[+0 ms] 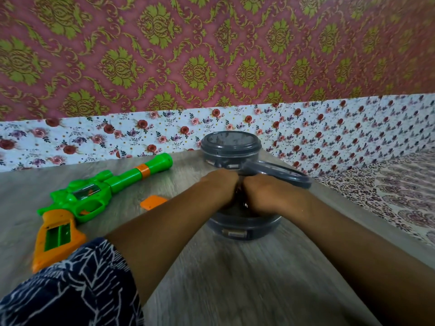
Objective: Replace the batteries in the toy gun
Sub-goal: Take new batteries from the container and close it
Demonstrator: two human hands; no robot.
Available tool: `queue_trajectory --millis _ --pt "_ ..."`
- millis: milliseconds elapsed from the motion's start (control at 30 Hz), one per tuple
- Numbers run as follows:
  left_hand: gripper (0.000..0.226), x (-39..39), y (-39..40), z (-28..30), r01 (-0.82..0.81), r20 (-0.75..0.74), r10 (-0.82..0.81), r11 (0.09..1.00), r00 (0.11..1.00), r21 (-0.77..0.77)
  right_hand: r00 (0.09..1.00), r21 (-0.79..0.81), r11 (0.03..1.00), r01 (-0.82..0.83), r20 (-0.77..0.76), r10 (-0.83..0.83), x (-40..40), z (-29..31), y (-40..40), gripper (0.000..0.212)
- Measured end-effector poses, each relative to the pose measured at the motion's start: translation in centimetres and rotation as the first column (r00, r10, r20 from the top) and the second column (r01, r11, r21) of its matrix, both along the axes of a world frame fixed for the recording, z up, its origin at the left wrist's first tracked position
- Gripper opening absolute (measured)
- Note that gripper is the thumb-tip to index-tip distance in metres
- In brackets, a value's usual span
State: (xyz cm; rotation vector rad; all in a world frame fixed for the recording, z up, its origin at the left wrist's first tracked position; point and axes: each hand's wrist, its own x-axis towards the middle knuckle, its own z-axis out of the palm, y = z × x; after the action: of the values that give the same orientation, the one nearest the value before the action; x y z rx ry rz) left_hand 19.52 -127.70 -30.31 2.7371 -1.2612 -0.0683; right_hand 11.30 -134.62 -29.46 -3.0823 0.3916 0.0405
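The green and orange toy gun (94,196) lies on its side at the table's left, and the battery slot in its orange grip (57,236) is uncovered. An orange cover piece (153,202) lies beside it. Both my hands sit side by side on top of the near grey round container (244,228). My right hand (261,196) holds the container's grey lid (282,176), which is lifted and tilted to the right. My left hand (221,187) reaches down at the container's open top with its fingers hidden. Through the container's wall I see battery-like pieces (235,234).
A second grey round container (230,147) with its lid on stands just behind the near one, by the table's far edge. The wooden table (211,278) ends at the right, above a patterned cloth (400,196). A floral wall strip runs behind.
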Motion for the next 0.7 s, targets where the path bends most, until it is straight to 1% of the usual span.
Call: queue_trajectory --millis 67,133,167,233,300,367,400,467,533,600,633,700 --pt "0.026 -0.2 0.8 0.3 -0.007 0.063 0.01 0.999 0.998 -0.048 1.0 -0.052 0.998 -0.031 0.001 0.031 -0.3 0.4 0.0 0.02" --pt "0.014 -0.3 1.7 0.7 -0.034 0.105 0.052 0.985 0.993 -0.167 0.998 -0.052 0.997 -0.057 -0.009 0.056 -0.6 0.9 0.0 0.019" --pt "0.01 -0.4 2.3 0.9 -0.047 0.115 0.076 0.97 0.99 -0.239 0.997 -0.02 0.997 -0.078 -0.027 0.078 -0.7 1.2 0.0 0.018" --pt "0.012 -0.5 3.6 0.9 -0.066 0.108 0.114 0.926 0.988 -0.371 0.99 0.067 0.99 -0.12 -0.072 0.125 -1.0 1.8 0.4 0.018" --pt "0.011 -0.9 5.3 0.4 -0.063 0.093 0.126 0.865 0.988 -0.497 0.979 0.169 0.975 -0.141 -0.121 0.162 -1.0 2.3 0.8 0.019" --pt "0.01 -1.3 6.9 -0.4 -0.047 0.089 0.125 0.802 0.988 -0.596 0.968 0.224 0.964 -0.143 -0.169 0.183 -0.8 2.6 1.2 0.014" --pt "0.011 -1.4 7.6 -0.9 -0.048 0.081 0.126 0.781 0.989 -0.623 0.963 0.215 0.965 -0.148 -0.191 0.191 -0.6 2.6 1.3 0.011" --pt "0.014 -1.6 8.8 -1.6 -0.087 0.032 0.143 0.753 0.989 -0.652 0.958 0.163 0.972 -0.167 -0.206 0.199 0.0 2.6 1.6 0.014" --pt "0.01 -2.2 9.7 -2.3 -0.141 -0.045 0.151 0.712 0.987 -0.688 0.958 0.093 0.979 -0.181 -0.21 0.197 0.6 2.5 1.7 0.019" --pt "0.005 -2.8 10.2 -3.1 -0.175 -0.101 0.148 0.672 0.984 -0.719 0.956 0.047 0.981 -0.186 -0.223 0.192 0.8 2.6 1.7 0.018" --pt "0.005 -3.2 10.5 -3.4 -0.185 -0.109 0.155 0.672 0.982 -0.717 0.954 0.038 0.982 -0.184 -0.232 0.188 0.9 2.7 1.8 0.016" --pt "0.008 -3.3 11.2 -3.7 -0.168 -0.091 0.145 0.716 0.985 -0.678 0.956 0.025 0.983 -0.183 -0.231 0.184 1.0 2.6 1.9 0.014"
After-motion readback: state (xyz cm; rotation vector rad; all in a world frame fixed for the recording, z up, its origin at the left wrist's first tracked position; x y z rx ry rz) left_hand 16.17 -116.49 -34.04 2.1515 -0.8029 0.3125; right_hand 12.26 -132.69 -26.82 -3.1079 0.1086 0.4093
